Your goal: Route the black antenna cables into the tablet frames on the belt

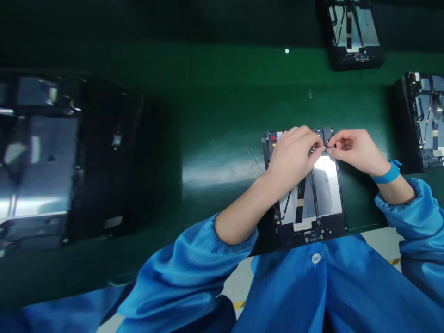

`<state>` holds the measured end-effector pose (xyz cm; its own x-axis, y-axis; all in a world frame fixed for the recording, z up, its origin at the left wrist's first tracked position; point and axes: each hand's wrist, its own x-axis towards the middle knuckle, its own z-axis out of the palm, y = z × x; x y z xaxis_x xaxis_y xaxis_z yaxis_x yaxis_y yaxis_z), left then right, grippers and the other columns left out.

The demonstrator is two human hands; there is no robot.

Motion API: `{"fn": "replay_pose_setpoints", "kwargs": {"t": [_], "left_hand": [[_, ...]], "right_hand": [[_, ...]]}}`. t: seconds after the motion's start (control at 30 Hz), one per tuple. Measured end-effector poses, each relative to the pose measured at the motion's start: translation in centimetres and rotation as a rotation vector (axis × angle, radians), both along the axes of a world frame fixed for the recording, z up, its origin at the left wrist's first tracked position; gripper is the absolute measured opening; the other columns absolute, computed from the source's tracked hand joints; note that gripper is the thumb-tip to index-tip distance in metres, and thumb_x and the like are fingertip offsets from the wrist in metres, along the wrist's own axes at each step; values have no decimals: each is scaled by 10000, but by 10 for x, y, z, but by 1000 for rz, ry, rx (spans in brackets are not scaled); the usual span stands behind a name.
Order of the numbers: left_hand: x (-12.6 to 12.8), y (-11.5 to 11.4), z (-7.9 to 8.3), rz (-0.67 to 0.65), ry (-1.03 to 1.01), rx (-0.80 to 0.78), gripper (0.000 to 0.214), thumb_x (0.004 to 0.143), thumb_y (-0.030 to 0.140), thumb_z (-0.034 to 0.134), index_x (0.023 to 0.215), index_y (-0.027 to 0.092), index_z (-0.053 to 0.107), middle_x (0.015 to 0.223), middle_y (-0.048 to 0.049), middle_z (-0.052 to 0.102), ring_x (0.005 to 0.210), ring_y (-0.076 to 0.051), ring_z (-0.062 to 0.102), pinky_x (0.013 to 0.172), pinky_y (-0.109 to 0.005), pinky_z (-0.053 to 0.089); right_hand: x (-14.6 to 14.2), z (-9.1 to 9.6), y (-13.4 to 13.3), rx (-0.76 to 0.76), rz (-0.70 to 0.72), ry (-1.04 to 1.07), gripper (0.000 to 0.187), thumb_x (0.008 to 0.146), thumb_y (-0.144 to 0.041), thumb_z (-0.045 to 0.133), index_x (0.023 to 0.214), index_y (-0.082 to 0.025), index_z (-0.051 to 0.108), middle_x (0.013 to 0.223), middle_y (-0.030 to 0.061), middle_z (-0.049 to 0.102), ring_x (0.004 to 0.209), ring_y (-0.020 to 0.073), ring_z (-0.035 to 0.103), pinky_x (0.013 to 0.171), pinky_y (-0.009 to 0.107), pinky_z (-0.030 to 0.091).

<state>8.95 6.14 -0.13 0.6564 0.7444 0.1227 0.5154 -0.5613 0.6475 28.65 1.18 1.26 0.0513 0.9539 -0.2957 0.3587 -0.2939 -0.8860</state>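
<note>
Left hand (pixel 291 150) and right hand (pixel 354 147) meet over the open device (pixel 328 185)

Your fingertips draw together near the far end of the device; whether either hand grips a small part, you cannot tell. The device lies before you on the green table (pixel 222 111). Beside it, your right wrist wears a blue band (pixel 386 173). Blurred black units (pixel 52 166) sit well left of the device, another open unit (pixel 432 120) to its right.
</note>
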Motion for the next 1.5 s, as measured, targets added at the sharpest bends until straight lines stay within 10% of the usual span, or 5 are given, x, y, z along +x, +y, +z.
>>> {"fn": "replay_pose_setpoints", "kwargs": {"t": [1.03, 1.3, 1.5], "left_hand": [[3, 8, 7, -9, 60, -82, 148, 933, 220, 584, 913, 169, 722, 909, -75, 693, 917, -246, 636, 871, -389, 509], [-76, 1, 34, 439, 134, -7, 221, 904, 224, 547, 1069, 207, 692, 731, 0, 609, 682, -188, 586, 696, -321, 457], [-130, -24, 28, 47, 428, -83, 261, 910, 273, 488, 1034, 224, 712, 723, -5, 638, 623, -185, 592, 613, -292, 413]], "right_hand": [[-8, 6, 1, -24, -37, -107, 104, 680, -243, 736, 751, -169, 725, 643, -26, 604, 617, 119, 523, 628, 291, 418], [-1, -8, 2, 66, -201, 160, 194, 646, -311, 752, 785, -183, 706, 617, -51, 551, 585, 104, 488, 591, 276, 388], [-5, 5, -6, 290, -318, 196, 173, 740, -268, 744, 888, -211, 674, 627, -63, 541, 581, 110, 502, 578, 263, 423]]}}
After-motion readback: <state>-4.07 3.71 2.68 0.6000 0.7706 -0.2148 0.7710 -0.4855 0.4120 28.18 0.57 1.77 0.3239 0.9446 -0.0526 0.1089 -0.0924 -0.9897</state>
